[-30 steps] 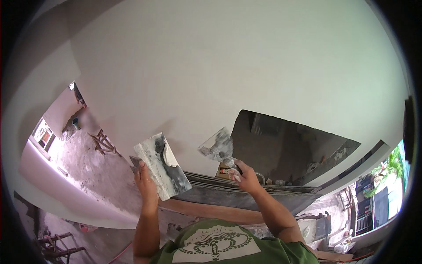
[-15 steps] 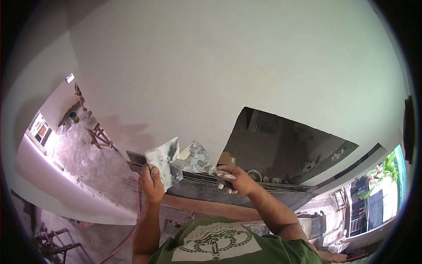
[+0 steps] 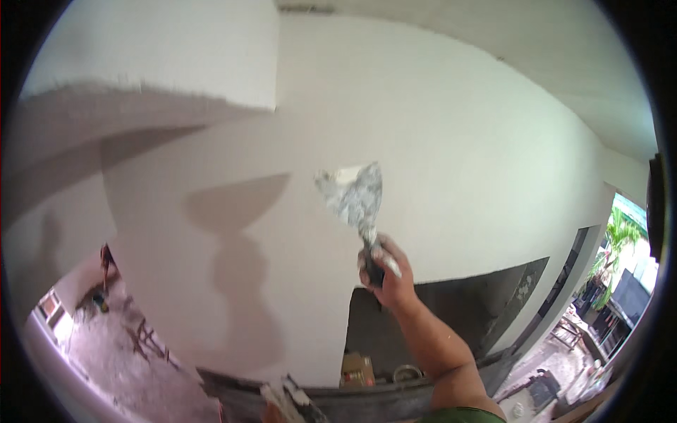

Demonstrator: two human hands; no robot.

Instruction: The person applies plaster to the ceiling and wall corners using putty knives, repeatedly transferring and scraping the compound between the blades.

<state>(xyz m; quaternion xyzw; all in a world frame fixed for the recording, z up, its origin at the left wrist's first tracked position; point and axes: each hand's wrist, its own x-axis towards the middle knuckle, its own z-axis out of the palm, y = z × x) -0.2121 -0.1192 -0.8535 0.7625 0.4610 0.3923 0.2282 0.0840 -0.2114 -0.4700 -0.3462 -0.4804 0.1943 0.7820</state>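
Observation:
Raised in front of the white wall (image 3: 458, 141), my right hand (image 3: 386, 268) is closed round the dark handle of a putty knife. The knife's wide, grey-smeared blade (image 3: 350, 194) points up and has a pale lump of compound along its top edge; whether it touches the wall I cannot tell. Low at the bottom centre, my left hand (image 3: 273, 410) is partly in view, gripping a board (image 3: 296, 395) smeared with white and grey compound, most of it cut off by the frame. My shadow lies on the wall to the left of the knife.
A dark recess (image 3: 444, 317) opens low in the wall, with a cardboard box (image 3: 357, 370) and a round container behind a dark ledge. A plastered overhang (image 3: 148, 53) is at upper left. A wooden trestle (image 3: 146, 338) stands lower left. An opening (image 3: 620, 282) at right shows plants.
The putty knife has left the board and risen with my right hand up the wall. My left hand and board have dropped toward the bottom edge. The view has tilted upward, showing the overhang and ceiling.

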